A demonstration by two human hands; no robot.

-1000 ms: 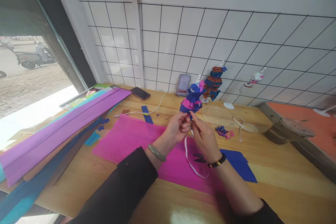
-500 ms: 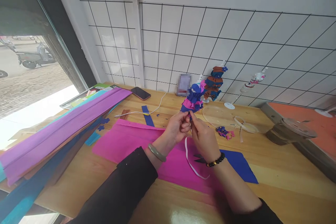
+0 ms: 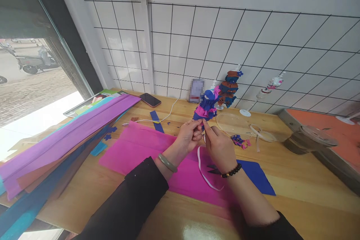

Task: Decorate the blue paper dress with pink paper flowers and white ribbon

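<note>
My left hand (image 3: 191,135) and my right hand (image 3: 221,148) meet at the fingertips, each closed in a pinch. Between them is a small piece of blue and pink crepe paper (image 3: 203,124), mostly covered by the fingers. Just behind the fingertips stands a doll-like figure in ruffled blue and pink paper (image 3: 207,107); whether the pinched piece joins it I cannot tell. A narrow white strip (image 3: 200,161) curves down beneath my hands onto a pink crepe paper sheet (image 3: 146,148). Dark scissors (image 3: 213,170) lie partly hidden under my right wrist.
Purple crepe paper (image 3: 75,138) and other folded sheets lie at left, near a phone (image 3: 150,99). A brown and teal ruffled figure (image 3: 228,88) stands behind. Blue paper (image 3: 258,176), small scraps (image 3: 239,140), tape rings and a lidded cup (image 3: 309,140) are at right.
Both hands stay nearly in place. At the pinched fingertips, pink now shows where a dark bit was before. The pink sheet's far left edge has spread flatter.
</note>
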